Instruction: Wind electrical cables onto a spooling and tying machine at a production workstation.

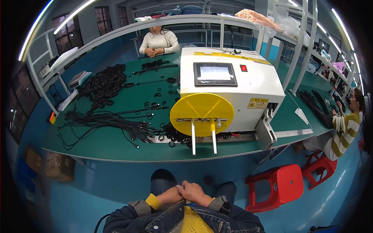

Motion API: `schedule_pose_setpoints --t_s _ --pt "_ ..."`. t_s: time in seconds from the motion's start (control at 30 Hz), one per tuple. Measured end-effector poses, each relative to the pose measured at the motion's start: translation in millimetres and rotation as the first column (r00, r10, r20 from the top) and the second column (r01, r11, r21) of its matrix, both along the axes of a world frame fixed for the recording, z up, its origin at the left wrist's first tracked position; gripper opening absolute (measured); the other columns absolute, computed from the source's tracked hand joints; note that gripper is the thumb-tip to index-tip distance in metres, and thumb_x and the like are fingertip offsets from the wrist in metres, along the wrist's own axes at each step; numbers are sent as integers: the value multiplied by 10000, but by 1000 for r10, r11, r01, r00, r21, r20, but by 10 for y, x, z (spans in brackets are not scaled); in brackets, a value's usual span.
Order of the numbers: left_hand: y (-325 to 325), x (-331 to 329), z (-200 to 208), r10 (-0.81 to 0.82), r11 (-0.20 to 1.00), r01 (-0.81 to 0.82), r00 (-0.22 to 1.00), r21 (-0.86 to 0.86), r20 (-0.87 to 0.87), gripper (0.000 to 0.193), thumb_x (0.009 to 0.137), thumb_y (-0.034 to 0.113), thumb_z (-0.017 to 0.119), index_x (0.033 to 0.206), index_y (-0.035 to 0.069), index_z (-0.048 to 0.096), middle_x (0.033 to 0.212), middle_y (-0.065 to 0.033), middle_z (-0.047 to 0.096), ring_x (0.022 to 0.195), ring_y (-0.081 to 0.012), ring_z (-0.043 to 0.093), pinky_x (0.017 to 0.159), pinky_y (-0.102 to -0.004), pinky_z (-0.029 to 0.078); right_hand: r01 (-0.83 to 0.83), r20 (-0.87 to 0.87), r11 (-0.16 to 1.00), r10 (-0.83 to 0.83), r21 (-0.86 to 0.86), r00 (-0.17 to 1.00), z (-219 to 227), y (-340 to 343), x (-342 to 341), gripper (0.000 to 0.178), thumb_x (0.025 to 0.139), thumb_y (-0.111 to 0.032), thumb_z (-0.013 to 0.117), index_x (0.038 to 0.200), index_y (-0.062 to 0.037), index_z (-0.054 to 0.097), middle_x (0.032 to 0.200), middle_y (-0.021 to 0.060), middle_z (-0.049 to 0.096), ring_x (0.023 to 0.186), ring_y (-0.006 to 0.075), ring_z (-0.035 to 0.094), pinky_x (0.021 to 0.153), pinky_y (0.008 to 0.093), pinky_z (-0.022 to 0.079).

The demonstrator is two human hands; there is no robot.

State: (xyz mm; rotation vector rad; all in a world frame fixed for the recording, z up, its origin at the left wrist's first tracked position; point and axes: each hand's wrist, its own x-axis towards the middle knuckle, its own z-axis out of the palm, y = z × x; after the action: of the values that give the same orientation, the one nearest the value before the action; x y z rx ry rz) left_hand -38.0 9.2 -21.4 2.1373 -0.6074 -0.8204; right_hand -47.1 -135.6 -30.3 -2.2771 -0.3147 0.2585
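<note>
My left hand (170, 196) and my right hand (195, 193) rest together in my lap, below the table's front edge. The right one lies over the left, its fingers closed, and no object shows in it. The left hand's fingers are hidden under it. In front of me on the green table stands a white machine (241, 83) with a small screen (215, 73). A yellow disc (202, 108) with two rods sticks out of its front. Black cables with metal plugs (112, 123) lie in a bundle to its left, and neither hand touches them.
Black rings (101, 83) are heaped behind the cables, near a scale (79, 79). A ruler strip (293, 133) runs along the table front. Red stools (276, 187) stand at right. One person (159, 40) sits across the table; another (345, 126) handles black cables at far right. Cardboard boxes (60, 166) sit at left.
</note>
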Motion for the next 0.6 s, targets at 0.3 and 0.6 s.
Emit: schedule_pose_setpoints --t_s 0.3,0.6 --pt "-5 30 55 -24 1000 24 999 -9 -24 278 792 244 541 910 2 606 910 -202 619 879 -343 580 737 -387 446 -10 -16 1000 10 -8 1000 3 -5 9 421 865 -408 447 816 5 511 690 233 595 677 411 578 619 479 449" --pt "-62 27 -14 -36 999 36 999 -36 -14 270 789 233 544 918 3 601 916 -206 615 878 -350 577 733 -393 446 13 -3 1000 -13 6 1000 24 -54 -20 398 868 -392 447 840 1 501 691 229 598 676 409 580 621 477 450"
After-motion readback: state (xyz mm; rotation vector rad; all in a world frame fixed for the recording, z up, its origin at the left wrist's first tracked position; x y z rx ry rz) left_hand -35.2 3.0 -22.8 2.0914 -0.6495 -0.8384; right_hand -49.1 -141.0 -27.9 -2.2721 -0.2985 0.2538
